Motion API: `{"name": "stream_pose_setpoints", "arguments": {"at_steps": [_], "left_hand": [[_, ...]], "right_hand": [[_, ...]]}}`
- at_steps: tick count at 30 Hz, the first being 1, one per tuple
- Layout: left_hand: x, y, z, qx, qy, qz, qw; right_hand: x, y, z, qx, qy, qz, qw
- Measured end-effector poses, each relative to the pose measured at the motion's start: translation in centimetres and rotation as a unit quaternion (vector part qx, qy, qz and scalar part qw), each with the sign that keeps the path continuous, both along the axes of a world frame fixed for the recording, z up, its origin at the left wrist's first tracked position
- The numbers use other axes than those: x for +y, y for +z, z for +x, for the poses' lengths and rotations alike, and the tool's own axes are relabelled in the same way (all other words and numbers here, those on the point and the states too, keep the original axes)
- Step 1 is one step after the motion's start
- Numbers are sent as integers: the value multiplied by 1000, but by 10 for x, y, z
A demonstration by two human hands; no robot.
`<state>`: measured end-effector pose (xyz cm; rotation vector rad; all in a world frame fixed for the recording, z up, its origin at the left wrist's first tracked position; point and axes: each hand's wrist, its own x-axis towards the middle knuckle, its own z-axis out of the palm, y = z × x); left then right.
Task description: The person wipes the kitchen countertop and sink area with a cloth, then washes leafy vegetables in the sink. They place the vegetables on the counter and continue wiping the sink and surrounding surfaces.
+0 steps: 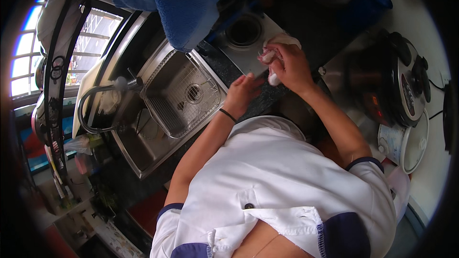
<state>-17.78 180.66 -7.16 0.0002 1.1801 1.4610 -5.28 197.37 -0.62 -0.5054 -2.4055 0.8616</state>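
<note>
My right hand grips a crumpled white and reddish cloth above the front corner of a steel cooktop. Beside it, nearer the sink, my left hand has its fingers apart and holds nothing; a dark band circles that wrist. A round burner opening lies in the cooktop beyond both hands. Dark speckled countertop shows under and between them.
A double steel sink with a curved faucet lies left of the cooktop. A blue towel hangs over the back. An electric cooker and a lidded pot stand at the right. A window is at the far left.
</note>
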Motion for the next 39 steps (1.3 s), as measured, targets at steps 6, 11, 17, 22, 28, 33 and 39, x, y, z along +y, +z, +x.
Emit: {"name": "stream_pose_setpoints", "arguments": {"at_steps": [6,11,17,22,28,33,39], "left_hand": [[-15,-6,25,172,-122,22,977],[-24,-13,25,80,-117,43,989],[-22,-16,26,470,-220,120,846],[-25,-16,34,272,-136,-19,952],[-18,4,22,-62,-34,73,995],[35,15,-13,-69,99,161,979],[63,7,-14,77,185,15,980]], "right_hand": [[-62,-11,-35,-25,35,229,972],[-79,-26,-100,-127,4,318,939],[-85,-30,-113,-180,-53,329,925],[-75,-34,-48,-85,-15,264,961],[-1,-3,55,-82,-24,-133,987],[62,14,98,214,-158,-649,713],[96,-4,4,73,-37,-208,975]]}}
